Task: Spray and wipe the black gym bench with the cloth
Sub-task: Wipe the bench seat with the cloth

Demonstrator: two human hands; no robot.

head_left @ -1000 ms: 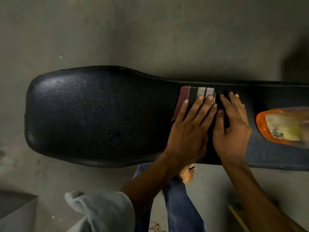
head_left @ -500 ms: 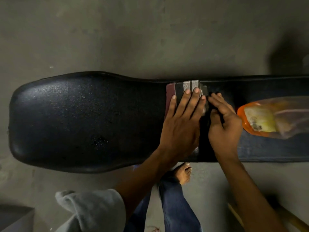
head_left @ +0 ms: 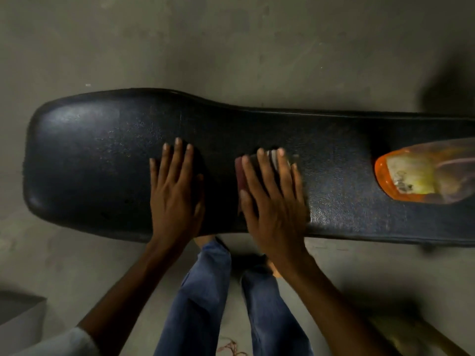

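The black gym bench (head_left: 90, 155) runs across the view, with its wide padded end at the left. A folded cloth (head_left: 241, 176), maroon at its edge with grey stripes, lies mid-bench. My right hand (head_left: 272, 201) presses flat on top of it and hides most of it. My left hand (head_left: 174, 191) lies flat on the bare pad to the left of the cloth, fingers spread, holding nothing. An orange spray bottle (head_left: 421, 176) with a yellowish label lies on its side on the narrow part of the bench at the right.
Grey concrete floor surrounds the bench. My legs in blue jeans (head_left: 205, 291) stand against the near edge. A grey box corner (head_left: 18, 312) sits at the lower left, and a wooden stick (head_left: 421, 337) lies at the lower right.
My left hand has come off the cloth and moved left onto the bare pad. My right hand, which was beside the cloth, now covers it. The view has shifted.
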